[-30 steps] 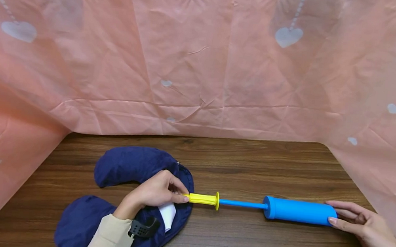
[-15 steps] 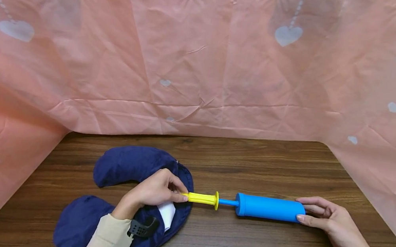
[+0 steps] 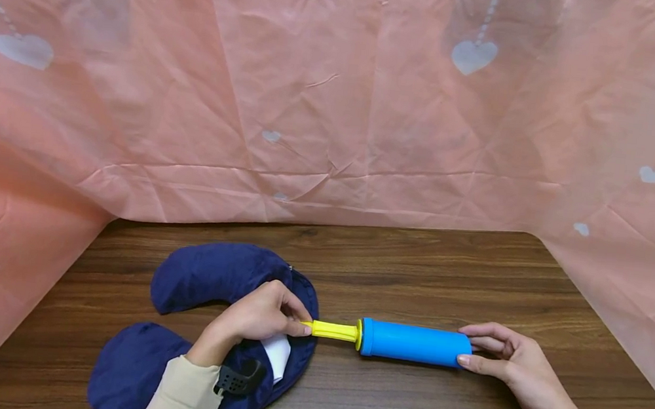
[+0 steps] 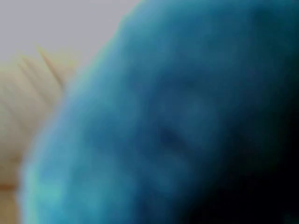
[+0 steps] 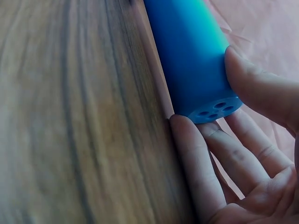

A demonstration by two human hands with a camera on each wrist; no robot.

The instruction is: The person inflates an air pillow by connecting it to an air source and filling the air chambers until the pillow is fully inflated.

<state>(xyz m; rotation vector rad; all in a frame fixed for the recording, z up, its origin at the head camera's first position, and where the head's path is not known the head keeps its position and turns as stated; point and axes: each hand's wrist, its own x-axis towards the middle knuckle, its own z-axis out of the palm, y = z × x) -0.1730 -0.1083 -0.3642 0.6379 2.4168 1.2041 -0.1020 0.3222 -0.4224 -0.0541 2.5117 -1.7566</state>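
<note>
A hand pump with a blue barrel and a yellow handle lies sideways between my hands in the head view, its handle flange right at the barrel's collar. My left hand pinches the nozzle end of the yellow part between thumb and fingers, over a navy neck pillow. My right hand holds the barrel's far end between thumb and fingertips. In the right wrist view several holes show in the end of the blue barrel. Dark blue blur fills most of the left wrist view.
A white tag lies on the pillow beneath my left wrist. The wooden tabletop carries everything. Pink curtain with pale hearts encloses the back and both sides.
My right hand has moved left, sliding the blue barrel toward the yellow handle. The blue rod between them has gone inside the barrel. My left hand has stayed in place.
</note>
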